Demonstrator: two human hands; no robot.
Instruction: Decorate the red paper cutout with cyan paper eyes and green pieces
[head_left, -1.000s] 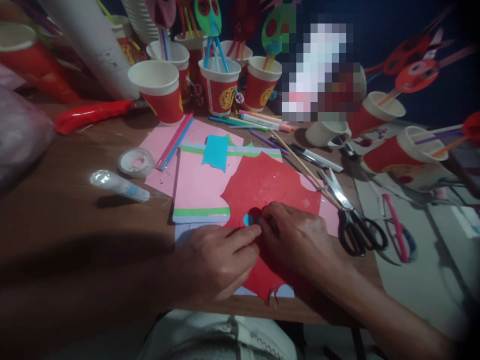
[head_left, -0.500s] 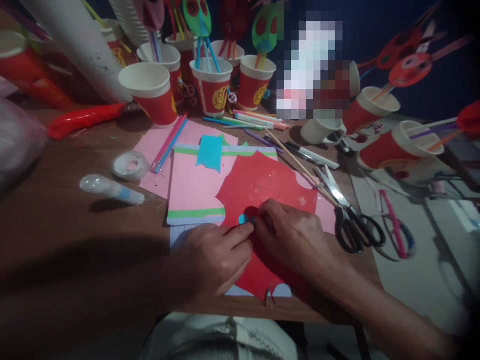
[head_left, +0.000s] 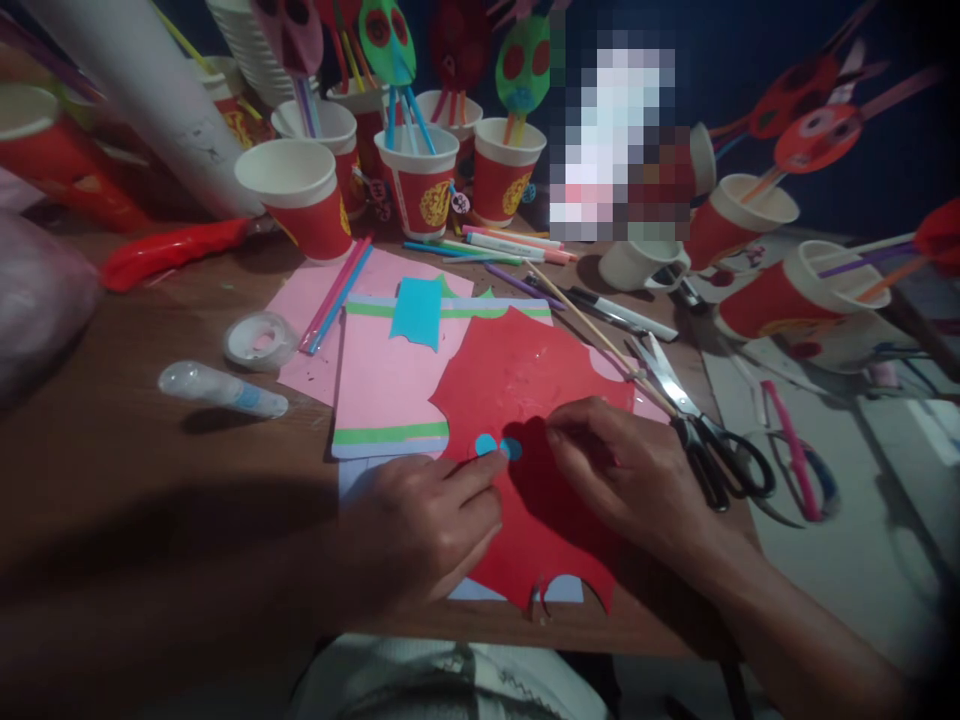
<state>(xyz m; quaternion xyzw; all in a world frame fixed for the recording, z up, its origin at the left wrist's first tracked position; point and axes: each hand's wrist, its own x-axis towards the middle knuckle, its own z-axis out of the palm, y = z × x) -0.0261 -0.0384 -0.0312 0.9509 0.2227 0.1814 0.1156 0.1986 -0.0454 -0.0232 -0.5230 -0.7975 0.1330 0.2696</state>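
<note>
Two small blue paper circles (head_left: 511, 449) lie side by side on a red sheet of paper (head_left: 517, 370) with scalloped cut-out edges. My left hand (head_left: 442, 510) rests low on the sheet, its index finger stretched out and the tip touching the right circle's edge. It holds nothing. To the right of the circles, my right hand (head_left: 622, 460) hovers just over the red sheet, fingers curled together and thumb against them, with nothing visible in the pinch. Beneath the red sheet are pink paper (head_left: 382, 380) with green stripes and a blue paper piece (head_left: 417, 314).
Black-handled scissors (head_left: 694, 430) lie right of the red sheet, beside a thin wooden stick (head_left: 581, 318). At left are a roll of clear tape (head_left: 259, 341) and a glue tube (head_left: 223, 389). Several red paper cups (head_left: 300, 205), markers (head_left: 517, 243) and a white mug (head_left: 641, 264) stand or lie behind.
My right hand has drawn back to the right, away from the circles, uncovering the right blue circle. My left hand stays nearly in place.
</note>
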